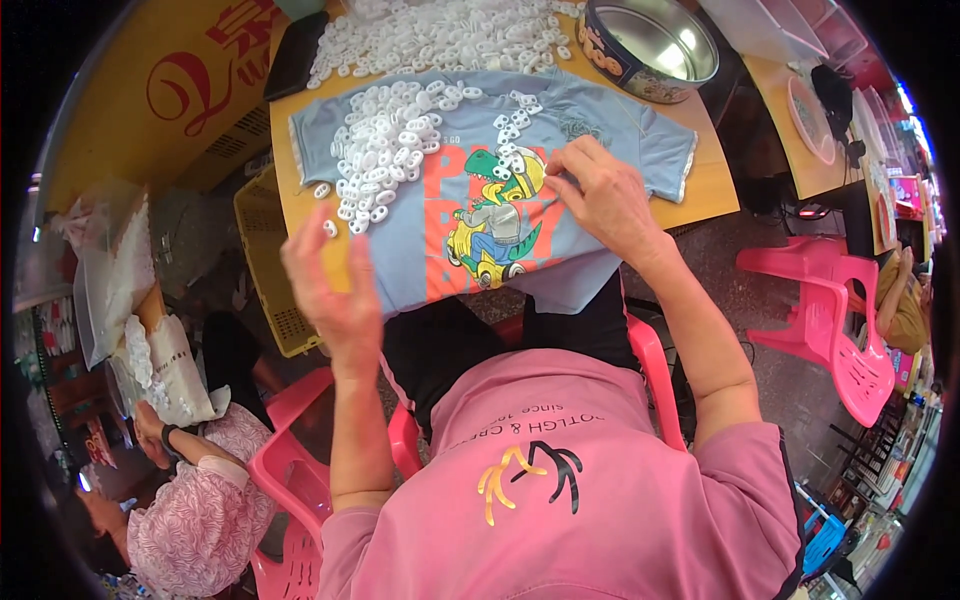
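Nearest the camera, the person in the pink printed top sits on a pink plastic chair, forearms reaching out over the lap. The left hand hangs raised at the near edge of the wooden surface, fingers loosely spread, grip wide and holding nothing that can be seen; one small white plastic ring lies just beyond its fingertips. The right hand rests on the light blue T-shirt with a dinosaur print, fingertips pinched narrow at the edge of the print; whether a ring sits between them cannot be told.

On the shirt, a heap of white rings sits on the left half, and a thinner trail of rings runs down toward the right hand. Judging by that, only a small share looks handled: the heap is thick.

Farther back, a much larger spread of white rings covers the far surface, untouched by either hand. Beside it stands a round metal tin, which looks empty inside. Off to the lower left, another person in a pink patterned top works near clear plastic bags
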`<action>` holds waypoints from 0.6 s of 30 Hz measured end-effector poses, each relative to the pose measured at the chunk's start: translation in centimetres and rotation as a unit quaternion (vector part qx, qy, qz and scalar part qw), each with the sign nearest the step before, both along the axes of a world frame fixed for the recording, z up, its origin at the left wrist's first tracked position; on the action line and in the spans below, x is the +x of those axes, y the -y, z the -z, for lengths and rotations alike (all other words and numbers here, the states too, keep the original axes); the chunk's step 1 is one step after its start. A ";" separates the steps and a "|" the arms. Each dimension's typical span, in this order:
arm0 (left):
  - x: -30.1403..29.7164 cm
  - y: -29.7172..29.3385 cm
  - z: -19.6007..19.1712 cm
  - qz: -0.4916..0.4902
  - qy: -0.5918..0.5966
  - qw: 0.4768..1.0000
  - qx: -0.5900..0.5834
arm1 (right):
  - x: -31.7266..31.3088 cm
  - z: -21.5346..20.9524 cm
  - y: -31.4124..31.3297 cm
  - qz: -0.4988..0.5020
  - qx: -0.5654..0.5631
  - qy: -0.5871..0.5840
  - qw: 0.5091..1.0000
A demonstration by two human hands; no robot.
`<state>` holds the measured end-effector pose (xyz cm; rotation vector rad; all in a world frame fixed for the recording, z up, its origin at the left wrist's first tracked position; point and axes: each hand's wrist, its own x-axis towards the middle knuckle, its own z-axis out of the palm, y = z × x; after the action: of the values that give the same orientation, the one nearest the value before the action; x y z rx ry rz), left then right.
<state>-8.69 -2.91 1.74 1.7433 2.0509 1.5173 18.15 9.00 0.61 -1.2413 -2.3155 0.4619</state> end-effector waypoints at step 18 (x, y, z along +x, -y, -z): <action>10.0 -2.5 1.6 0.229 0.384 0.888 -0.108 | 0.2 -0.4 0.7 -0.016 -0.135 -0.169 0.976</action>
<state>1.34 -0.42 0.15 1.1399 1.2443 1.4208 18.32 8.35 0.98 -1.1410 -2.0315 0.9487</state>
